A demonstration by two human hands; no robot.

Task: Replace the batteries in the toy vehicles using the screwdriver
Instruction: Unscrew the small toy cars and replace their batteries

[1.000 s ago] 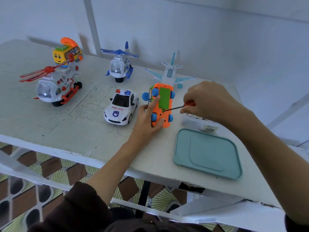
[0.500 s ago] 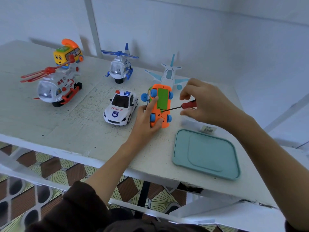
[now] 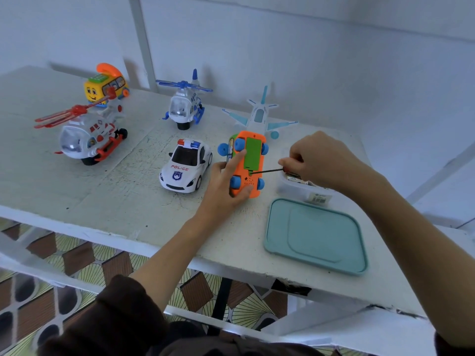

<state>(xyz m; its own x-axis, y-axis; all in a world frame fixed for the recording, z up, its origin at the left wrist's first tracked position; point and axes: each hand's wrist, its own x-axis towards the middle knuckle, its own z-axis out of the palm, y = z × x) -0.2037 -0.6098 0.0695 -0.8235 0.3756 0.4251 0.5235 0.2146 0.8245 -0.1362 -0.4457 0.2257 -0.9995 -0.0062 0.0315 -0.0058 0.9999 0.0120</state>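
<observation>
I've got my left hand [image 3: 226, 182] gripping the orange toy car [image 3: 247, 163] belly-up mid-desk, right hand [image 3: 317, 160] pinching the screwdriver [image 3: 267, 171] w/ tip at the green batt cover [image 3: 253, 154] screw, so next prob needs steady turns w/o slipping.

The person wears a dark brown garment whose left sleeve [image 3: 115, 312] is pushed up above the forearm, well below the teal lid [image 3: 316, 235], leaving both forearms bare.
</observation>
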